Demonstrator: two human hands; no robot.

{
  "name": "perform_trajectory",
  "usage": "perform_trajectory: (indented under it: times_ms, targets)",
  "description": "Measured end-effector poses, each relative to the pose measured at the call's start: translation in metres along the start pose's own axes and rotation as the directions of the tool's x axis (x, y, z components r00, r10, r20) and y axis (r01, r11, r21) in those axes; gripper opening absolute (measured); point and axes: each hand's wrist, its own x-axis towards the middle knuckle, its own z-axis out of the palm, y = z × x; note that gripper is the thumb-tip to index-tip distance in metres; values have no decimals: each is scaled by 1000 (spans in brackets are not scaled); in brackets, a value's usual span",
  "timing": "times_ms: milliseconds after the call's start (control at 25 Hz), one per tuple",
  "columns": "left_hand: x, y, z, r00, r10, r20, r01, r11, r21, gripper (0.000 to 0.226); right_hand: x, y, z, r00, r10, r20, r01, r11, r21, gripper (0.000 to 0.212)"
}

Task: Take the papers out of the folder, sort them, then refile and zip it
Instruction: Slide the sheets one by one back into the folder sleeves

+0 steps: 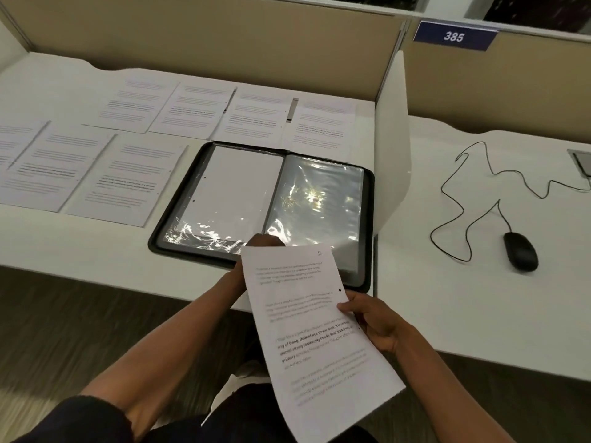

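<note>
The right hand (371, 321) pinches the printed sheet (316, 340) at its right edge, thumb on top. The left hand (256, 251) sits mostly hidden behind the sheet's top left corner, so I cannot tell how its fingers lie. The open folder (262, 199) lies on the surface (96, 244) at 12 o'clock from the sheet, its empty right sleeve (319, 199) nearest. The sheet's long axis runs from 11 to 5 o'clock, top edge toward the folder
</note>
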Motion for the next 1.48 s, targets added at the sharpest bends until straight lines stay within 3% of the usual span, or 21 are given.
perform_trajectory:
  times_ms: [40,200,360,520,640,880,1000,1120,1280,1480]
  targets:
    - [4,8,-6,1000,-21,8,22,995,-102,13,0,1,-1,1000,10,-2,-10,1000,-13,39]
    - [17,22,-25,987,-161,8,158,959,-237,14,-4,-2,2,999,50,-9,-51,995,-88,34]
    - [25,22,-34,992,-118,47,125,973,-192,15,-1,-3,5,998,53,-31,-57,988,-141,30]
    - [26,27,-32,997,-42,70,50,992,-114,11,4,-2,-5,993,33,-112,-50,986,-161,29]
    - [22,29,-20,999,-31,-9,30,998,-56,12,2,-1,-9,986,7,-168,-32,989,-144,28]
    - [-3,37,13,941,300,-157,-243,922,301,24,-3,6,-10,965,-21,-260,16,1000,-18,28]
    - [-22,49,23,937,289,-195,-221,926,307,12,-3,7,-9,938,-70,-341,64,998,-30,29]
    - [-50,56,42,988,125,-94,-101,967,233,35,-5,11,-10,932,-89,-350,79,996,-43,26]
    - [-83,57,71,983,123,-138,-89,970,227,63,-10,14,-7,942,-111,-316,102,994,-47,23]
    - [-83,54,69,997,62,-38,-51,970,239,79,-13,19,-5,927,-207,-312,117,951,-285,18]
